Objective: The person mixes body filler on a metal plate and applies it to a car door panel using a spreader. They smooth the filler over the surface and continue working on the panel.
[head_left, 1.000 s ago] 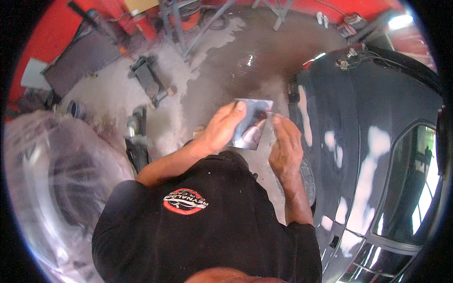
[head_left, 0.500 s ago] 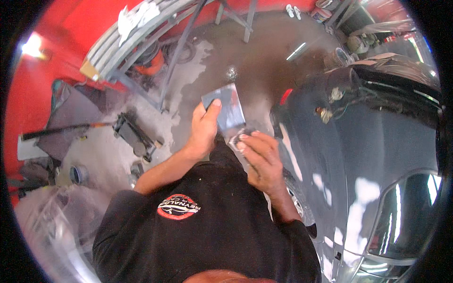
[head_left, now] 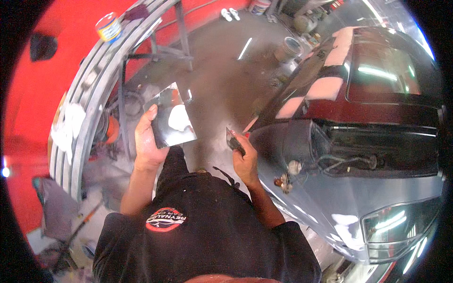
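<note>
My left hand (head_left: 150, 144) is closed around one edge of a flat, shiny metal plate (head_left: 163, 111), thumb on top. The plate is tilted, and a bright white patch shows on it; I cannot tell whether that is paste or glare. To the right of the plate and apart from it, my right hand (head_left: 246, 160) pinches a small dark spreader (head_left: 234, 143) with a thin blade. That hand is beside the corner of a grey car (head_left: 330, 200), whose body has a dark recess with loose wiring (head_left: 330, 165).
Pinkish patches (head_left: 325, 88) mark the dark bodywork at right. At left stands a slatted rack (head_left: 89, 78) bearing a can (head_left: 108, 27) and a white cloth (head_left: 70, 127). A round tub (head_left: 289, 48) and white flip-flops (head_left: 230, 14) are on the far floor.
My hands have moved apart; the right hand with the spreader has left the plate's lower edge. The view has turned right, bringing the car's recess closer.
</note>
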The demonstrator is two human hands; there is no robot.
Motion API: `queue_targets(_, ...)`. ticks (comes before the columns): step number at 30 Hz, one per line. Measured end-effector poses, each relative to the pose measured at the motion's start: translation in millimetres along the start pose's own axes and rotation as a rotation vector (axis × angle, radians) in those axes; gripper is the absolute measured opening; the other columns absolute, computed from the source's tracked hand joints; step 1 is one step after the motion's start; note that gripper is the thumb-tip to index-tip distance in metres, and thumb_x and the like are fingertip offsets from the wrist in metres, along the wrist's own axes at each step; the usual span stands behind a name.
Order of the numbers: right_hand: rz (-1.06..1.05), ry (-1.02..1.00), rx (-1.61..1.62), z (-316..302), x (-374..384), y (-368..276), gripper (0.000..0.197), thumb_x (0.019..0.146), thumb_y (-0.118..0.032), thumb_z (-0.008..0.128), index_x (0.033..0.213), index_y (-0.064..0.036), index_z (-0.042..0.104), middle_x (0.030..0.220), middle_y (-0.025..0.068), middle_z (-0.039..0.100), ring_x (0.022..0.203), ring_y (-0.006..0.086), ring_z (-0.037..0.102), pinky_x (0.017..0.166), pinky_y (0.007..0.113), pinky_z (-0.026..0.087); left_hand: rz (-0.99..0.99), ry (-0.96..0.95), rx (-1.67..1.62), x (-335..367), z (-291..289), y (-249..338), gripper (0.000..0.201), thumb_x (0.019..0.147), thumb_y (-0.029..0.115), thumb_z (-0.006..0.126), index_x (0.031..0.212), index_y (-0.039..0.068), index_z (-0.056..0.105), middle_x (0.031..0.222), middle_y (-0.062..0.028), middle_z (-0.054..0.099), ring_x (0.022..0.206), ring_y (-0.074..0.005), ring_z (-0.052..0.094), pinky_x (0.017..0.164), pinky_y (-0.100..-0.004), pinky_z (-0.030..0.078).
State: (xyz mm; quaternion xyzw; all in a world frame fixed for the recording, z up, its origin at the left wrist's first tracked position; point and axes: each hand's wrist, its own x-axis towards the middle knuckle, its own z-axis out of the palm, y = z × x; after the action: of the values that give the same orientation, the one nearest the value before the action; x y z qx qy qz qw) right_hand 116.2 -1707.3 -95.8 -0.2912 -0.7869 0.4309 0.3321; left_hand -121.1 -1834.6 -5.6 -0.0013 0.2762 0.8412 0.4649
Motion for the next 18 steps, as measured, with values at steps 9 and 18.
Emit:
queue_targets(9, 0.298, 0.219, 0.026, 26, 117, 13, 0.053, 0.080, 0.013, 0.052, 0.129, -0.0020, 0.064, 0.123, 0.0136, 0.068, 0.116, 0.0238, 0.063, 0.109, 0.035, 0.041, -0.139, -0.080, 0.254, 212, 18, 38, 0.041, 0.105, 0.035, 0.051, 0.129, 0.002, 0.058, 0.121, -0.0104, 0.067, 0.102, -0.0243, 0.069, 0.092, -0.0426, 0.056)
queue_targets(18, -0.114, 0.184, -0.569, 50, 282, -37, 0.060, 0.066, 0.007, 0.063, 0.122, -0.0119, 0.069, 0.126, 0.0049, 0.066, 0.111, 0.0298, 0.059, 0.096, 0.043, 0.050, 0.154, -0.668, 0.974, 305, 76, -6, 0.039, 0.106, 0.024, 0.047, 0.128, -0.004, 0.060, 0.116, -0.0123, 0.069, 0.105, -0.0164, 0.063, 0.095, -0.0340, 0.049)
